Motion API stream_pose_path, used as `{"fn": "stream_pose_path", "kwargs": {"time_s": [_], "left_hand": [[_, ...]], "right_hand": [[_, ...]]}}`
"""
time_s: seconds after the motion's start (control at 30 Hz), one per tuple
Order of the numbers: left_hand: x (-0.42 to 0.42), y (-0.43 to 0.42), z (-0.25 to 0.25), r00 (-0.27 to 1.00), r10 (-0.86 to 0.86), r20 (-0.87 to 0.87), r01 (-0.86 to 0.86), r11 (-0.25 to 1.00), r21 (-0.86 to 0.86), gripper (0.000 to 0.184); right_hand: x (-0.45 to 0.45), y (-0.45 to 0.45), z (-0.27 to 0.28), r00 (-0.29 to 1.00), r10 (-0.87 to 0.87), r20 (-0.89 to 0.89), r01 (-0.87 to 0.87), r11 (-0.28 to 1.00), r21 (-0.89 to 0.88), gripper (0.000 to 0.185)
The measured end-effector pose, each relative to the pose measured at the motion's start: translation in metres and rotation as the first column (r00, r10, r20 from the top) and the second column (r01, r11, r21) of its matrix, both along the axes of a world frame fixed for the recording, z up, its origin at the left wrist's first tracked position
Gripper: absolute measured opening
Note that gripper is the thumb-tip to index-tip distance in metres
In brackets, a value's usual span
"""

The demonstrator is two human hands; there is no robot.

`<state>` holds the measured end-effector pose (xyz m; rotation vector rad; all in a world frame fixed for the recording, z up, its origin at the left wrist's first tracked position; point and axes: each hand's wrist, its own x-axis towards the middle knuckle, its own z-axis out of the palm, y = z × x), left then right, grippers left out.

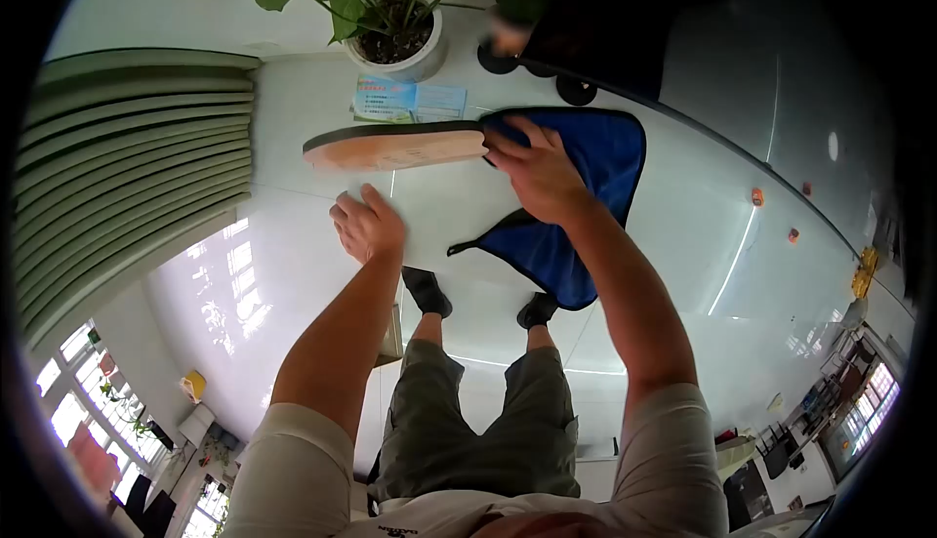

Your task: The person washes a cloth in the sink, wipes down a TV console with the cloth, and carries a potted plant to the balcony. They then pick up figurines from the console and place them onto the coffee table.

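A long, flat tan board (400, 150) with a rounded left end and a dark upper edge is held out level in front of me. Its right end is at the fingers of my right hand (537, 172), which are closed around it. Behind and below that hand spreads a blue cloth (600, 157) with black edging and a small hanging loop; whether the fingers also pinch the cloth, I cannot tell. My left hand (369, 226) is just below the board, apart from it, thumb out and fingers loosely bent, holding nothing.
Beyond the board stand a white plant pot (429, 55) with a leafy plant and a light blue printed leaflet (410, 99). A large dark panel (703, 60) rises at upper right. Green curtain folds (137, 138) hang at left. My feet (427, 291) show below my hands.
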<state>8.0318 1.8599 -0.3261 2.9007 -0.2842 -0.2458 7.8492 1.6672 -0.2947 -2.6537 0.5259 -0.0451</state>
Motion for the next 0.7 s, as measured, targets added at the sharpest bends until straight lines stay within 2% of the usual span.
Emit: {"fn": "stream_pose_path", "kwargs": {"time_s": [0.07,0.17,0.2,0.3,0.37,0.47,0.63,0.7], "left_hand": [[0.000,0.002,0.000,1.000,-0.012,-0.016,0.012,1.000,0.000,0.052],[0.001,-0.002,0.002,1.000,-0.001,-0.022,0.001,1.000,0.002,0.050],[0.000,-0.001,0.002,1.000,-0.004,-0.017,0.004,1.000,0.000,0.050],[0.000,0.000,-0.002,1.000,-0.004,-0.004,0.004,1.000,0.006,0.048],[0.002,0.000,-0.001,1.000,-0.003,-0.007,0.003,1.000,0.013,0.048],[-0.001,0.000,0.004,1.000,-0.006,-0.031,0.007,1.000,0.027,0.049],[-0.001,-0.002,0.003,1.000,0.005,-0.003,-0.005,1.000,-0.017,0.050],[-0.001,-0.001,0.002,1.000,-0.003,-0.004,0.003,1.000,-0.014,0.051]], "right_hand": [[-0.020,0.002,0.006,0.996,0.084,-0.020,-0.082,0.993,0.082,0.051],[-0.036,-0.001,0.008,0.996,0.089,-0.029,-0.086,0.992,0.096,0.050],[-0.031,-0.002,0.012,0.997,0.045,-0.056,-0.041,0.997,0.063,0.050],[-0.002,0.001,0.002,0.986,-0.149,0.071,0.153,0.986,-0.060,0.052],[0.016,-0.001,-0.002,0.988,-0.142,0.065,0.150,0.979,-0.137,0.052],[0.012,0.005,-0.003,0.992,-0.107,0.064,0.113,0.989,-0.098,0.049],[-0.051,0.048,0.013,0.999,-0.022,-0.027,0.023,1.000,0.021,0.047],[-0.068,0.054,0.015,0.988,-0.128,-0.084,0.130,0.991,0.023,0.048]]}}
